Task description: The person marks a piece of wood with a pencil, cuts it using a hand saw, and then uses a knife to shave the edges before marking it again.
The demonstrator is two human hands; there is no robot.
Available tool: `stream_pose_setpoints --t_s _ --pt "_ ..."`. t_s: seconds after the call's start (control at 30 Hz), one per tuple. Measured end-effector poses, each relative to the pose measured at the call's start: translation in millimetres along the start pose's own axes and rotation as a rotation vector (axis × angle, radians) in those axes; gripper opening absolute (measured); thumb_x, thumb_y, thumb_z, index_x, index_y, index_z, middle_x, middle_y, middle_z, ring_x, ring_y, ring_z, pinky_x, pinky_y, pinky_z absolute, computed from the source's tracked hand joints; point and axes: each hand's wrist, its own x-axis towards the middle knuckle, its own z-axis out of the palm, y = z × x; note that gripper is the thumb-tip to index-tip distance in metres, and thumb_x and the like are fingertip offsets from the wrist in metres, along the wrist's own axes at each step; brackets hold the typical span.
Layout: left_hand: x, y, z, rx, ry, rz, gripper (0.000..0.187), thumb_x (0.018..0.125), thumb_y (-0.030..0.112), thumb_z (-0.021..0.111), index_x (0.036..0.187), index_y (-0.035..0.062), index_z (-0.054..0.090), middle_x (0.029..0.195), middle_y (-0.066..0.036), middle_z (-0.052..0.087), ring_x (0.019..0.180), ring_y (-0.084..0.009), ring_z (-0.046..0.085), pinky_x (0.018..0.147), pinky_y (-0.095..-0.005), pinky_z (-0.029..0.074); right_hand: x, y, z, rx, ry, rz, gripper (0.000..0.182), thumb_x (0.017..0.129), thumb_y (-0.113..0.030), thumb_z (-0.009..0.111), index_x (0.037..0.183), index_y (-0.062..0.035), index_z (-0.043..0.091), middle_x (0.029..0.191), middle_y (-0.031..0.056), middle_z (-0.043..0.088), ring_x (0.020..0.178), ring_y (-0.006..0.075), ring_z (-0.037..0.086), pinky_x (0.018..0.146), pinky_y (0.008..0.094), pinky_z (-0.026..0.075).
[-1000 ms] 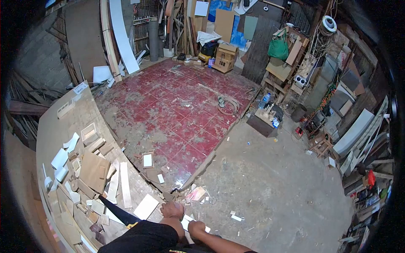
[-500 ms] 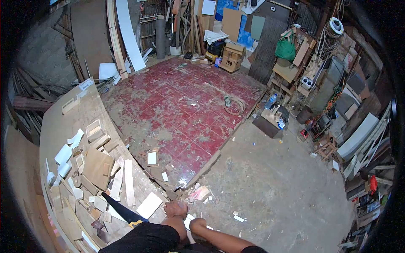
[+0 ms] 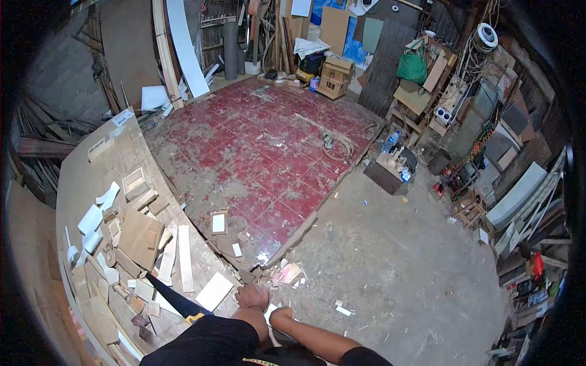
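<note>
White piece (image 3: 270,312) stays between left hand (image 3: 253,297) and right hand (image 3: 282,316)

Little has shifted over the last second, suggesting steady work. Both hands look curled; whether they grip it cannot be told. Nearby, a saw (image 3: 171,298) lies on the counter (image 3: 82,174).

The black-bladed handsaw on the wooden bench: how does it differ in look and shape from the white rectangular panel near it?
The black-bladed handsaw is mostly dark, with yellow at its handle; the white rectangular panel looks plain white. The handsaw tapers toward its far end, while the panel is a rectangle. Both rest on the wooden bench.
</note>
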Motion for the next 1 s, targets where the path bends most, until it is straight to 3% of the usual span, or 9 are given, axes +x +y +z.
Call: stream_pose_setpoints --t_s 0.2,0.33,0.37,0.5,0.6,0.73,0.87,0.93,1.0 --pt "0.1 -1.5 -4.4 -0.004 0.029 0.033 0.059 0.082 0.053 0.055 0.112 0.0032 0.065 0.118 -0.015 0.063 0.116 -0.0319 0.051 0.1 -0.0449 0.038 4.9 3.6 3.0 -0.046 -0.02 -0.014 0.023 0.073 -0.016 0.079 0.096 -0.0197 0.078 0.093 -0.0074 0.073 0.075 0.0148 0.07 0.055 0.039 0.054" --pt "-3.4 2.9 -11.9 -0.036 0.0 0.012 0.058 0.082 0.052 0.056 0.113 0.0036 0.064 0.12 -0.015 0.062 0.118 -0.0322 0.051 0.101 -0.0447 0.037 77.6 13.2 53.0 -0.254 -0.188 -0.167 0.021 0.075 -0.017 0.078 0.096 -0.0195 0.078 0.092 -0.0071 0.074 0.073 0.0152 0.07 0.055 0.0389 0.055" --pt "-2.4 2.7 -15.0 -0.04 0.013 0.015 0.058 0.082 0.052 0.056 0.113 0.0036 0.064 0.12 -0.015 0.062 0.118 -0.0322 0.051 0.101 -0.0447 0.037 36.4 14.3 28.0 -0.144 -0.017 -0.126 0.024 0.078 -0.018 0.076 0.102 -0.0189 0.078 0.103 -0.0051 0.074 0.086 0.0162 0.071 0.061 0.0405 0.056" --pt "-4.7 2.0 -12.9 -0.013 -0.027 -0.005 0.059 0.082 0.053 0.055 0.114 0.0042 0.064 0.12 -0.015 0.062 0.117 -0.0323 0.051 0.101 -0.045 0.037 3.0 33.1 20.1 -0.023 0.083 -0.123 0.023 0.083 -0.017 0.072 0.106 -0.0181 0.077 0.109 -0.0034 0.073 0.096 0.0159 0.07 0.062 0.0403 0.056" --pt "5.8 3.7 -2.5 0.001 -0.007 -0.01 0.059 0.082 0.055 0.056 0.114 0.0053 0.064 0.119 -0.015 0.063 0.117 -0.0323 0.052 0.101 -0.0453 0.037 -54.7 42.2 -12.0 -0.075 0.007 -0.066 0.023 0.086 -0.014 0.068 0.107 -0.0165 0.076 0.108 -0.0035 0.073 0.094 0.017 0.071 0.061 0.0406 0.056" --pt "1.0 2.8 -8.1 0.019 -0.009 0.01 0.06 0.082 0.056 0.056 0.115 0.0068 0.064 0.118 -0.015 0.063 0.116 -0.0321 0.052 0.1 -0.046 0.037 -37.0 41.4 3.6 0.02 0.015 0.011 0.022 0.087 -0.014 0.066 0.106 -0.0147 0.076 0.107 -0.0016 0.074 0.092 0.019 0.071 0.061 0.0414 0.057" --pt "-6.9 5.6 -15.1 -0.053 0.047 0.008 0.057 0.081 0.052 0.06 0.115 0.0066 0.063 0.117 -0.015 0.064 0.117 -0.0323 0.051 0.101 -0.0461 0.036 -11.0 41.3 17.7 0.085 0.076 -0.067 0.024 0.084 -0.017 0.068 0.106 -0.0122 0.076 0.108 0.0042 0.074 0.088 0.0214 0.073 0.058 0.0443 0.057" --pt "-4.3 -0.2 1.4 -0.049 0.034 0.019 0.057 0.08 0.051 0.061 0.115 0.0062 0.063 0.117 -0.015 0.064 0.117 -0.0329 0.051 0.101 -0.0463 0.035 -14.5 46.5 23.3 -0.094 0.104 -0.256 0.023 0.083 -0.016 0.069 0.105 -0.0134 0.077 0.107 0.0033 0.074 0.086 0.0212 0.073 0.055 0.0455 0.056" --pt "1.7 0.6 1.3 -0.024 0.051 0.009 0.058 0.08 0.052 0.061 0.115 0.0052 0.063 0.117 -0.015 0.064 0.117 -0.0328 0.051 0.101 -0.0463 0.035 -33.3 43.7 0.5 -0.053 0.085 -0.132 0.022 0.084 -0.017 0.069 0.104 -0.0149 0.077 0.104 0.0018 0.075 0.085 0.0208 0.073 0.053 0.045 0.055"
